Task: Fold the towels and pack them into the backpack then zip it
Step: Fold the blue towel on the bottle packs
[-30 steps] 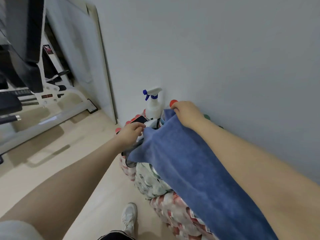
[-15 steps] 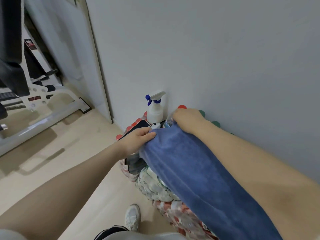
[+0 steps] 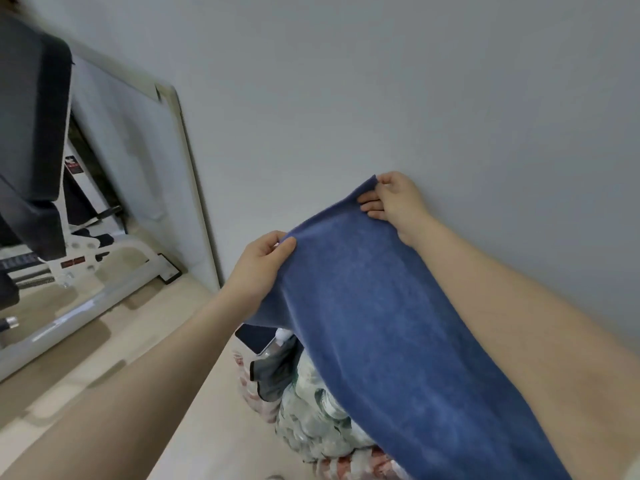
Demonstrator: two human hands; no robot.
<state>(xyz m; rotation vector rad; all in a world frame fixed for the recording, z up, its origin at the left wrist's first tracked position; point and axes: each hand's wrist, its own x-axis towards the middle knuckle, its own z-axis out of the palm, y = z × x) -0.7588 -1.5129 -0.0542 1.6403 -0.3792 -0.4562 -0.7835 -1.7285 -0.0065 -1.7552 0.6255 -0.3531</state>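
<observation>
A blue towel point(image 3: 374, 323) is stretched in the air in front of me, running from the far corners down to the lower right. My left hand point(image 3: 259, 268) pinches its near-left corner. My right hand point(image 3: 394, 199) pinches the far corner, close to the grey wall. Under the towel sit shrink-wrapped packs of bottles point(image 3: 311, 420) with a dark grey fabric item point(image 3: 273, 372) on top; whether that is the backpack I cannot tell.
A grey wall point(image 3: 415, 98) rises right behind the towel. A white framed panel point(image 3: 138, 143) leans against it at the left. A gym machine with a white base bar point(image 3: 79, 306) and a dark padded seat point(image 3: 31, 133) stands on the pale floor at the left.
Both hands have lifted the towel's corners up and spread them apart. The spray bottle and coloured caps seen before are now hidden behind the raised towel. The view has tilted.
</observation>
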